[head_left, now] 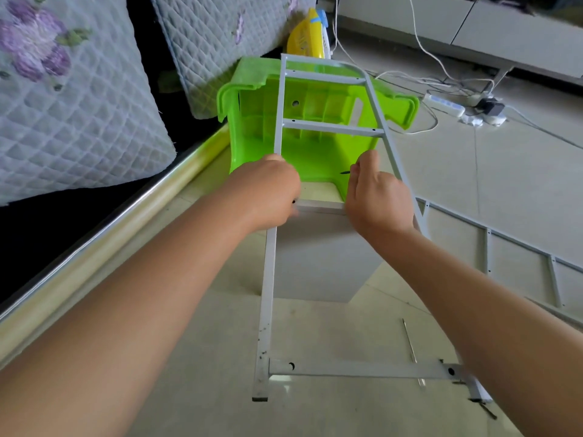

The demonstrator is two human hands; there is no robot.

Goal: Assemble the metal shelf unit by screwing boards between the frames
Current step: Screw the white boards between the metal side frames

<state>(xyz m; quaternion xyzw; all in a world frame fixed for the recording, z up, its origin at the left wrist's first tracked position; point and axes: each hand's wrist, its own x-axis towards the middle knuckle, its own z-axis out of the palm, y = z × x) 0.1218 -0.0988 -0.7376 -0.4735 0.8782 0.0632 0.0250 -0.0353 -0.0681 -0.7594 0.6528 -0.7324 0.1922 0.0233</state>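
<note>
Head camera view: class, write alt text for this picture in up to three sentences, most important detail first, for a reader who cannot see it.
Two bare hands, the left hand and the right hand, grip a grey metal frame at a white board fitted beneath it. The frame's far end rests on a tipped green plastic stool. A second frame lies on the tiled floor to the right.

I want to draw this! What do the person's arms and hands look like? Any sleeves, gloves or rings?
Both arms are bare all the way to the picture's edge, so no sleeves show. The left hand and right hand have no gloves. I see no watch, bracelet or rings, though the fingers are partly hidden. Draw two long bare arms reaching forward.
</note>
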